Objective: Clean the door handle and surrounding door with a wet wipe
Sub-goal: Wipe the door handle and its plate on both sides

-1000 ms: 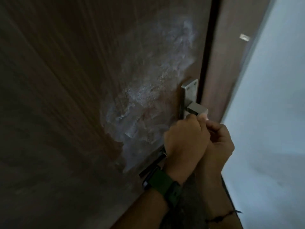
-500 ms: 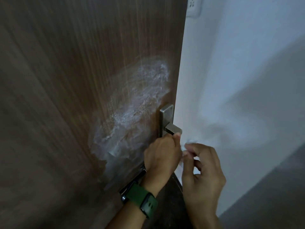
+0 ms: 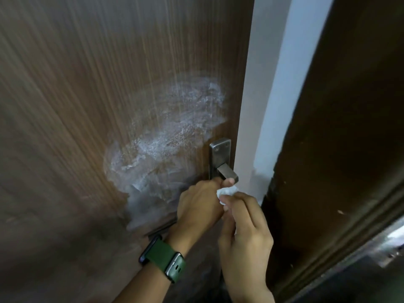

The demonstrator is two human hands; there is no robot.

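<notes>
Pinching wet wipe (image 3: 227, 191), right hand (image 3: 244, 226).

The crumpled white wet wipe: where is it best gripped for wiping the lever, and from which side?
Judging by its pose, pinch the crumpled white wet wipe at its lower edge, coming from below right as the right hand does. That leaves the bunched upper part free under the square metal lever handle, which the left hand holds.
</notes>
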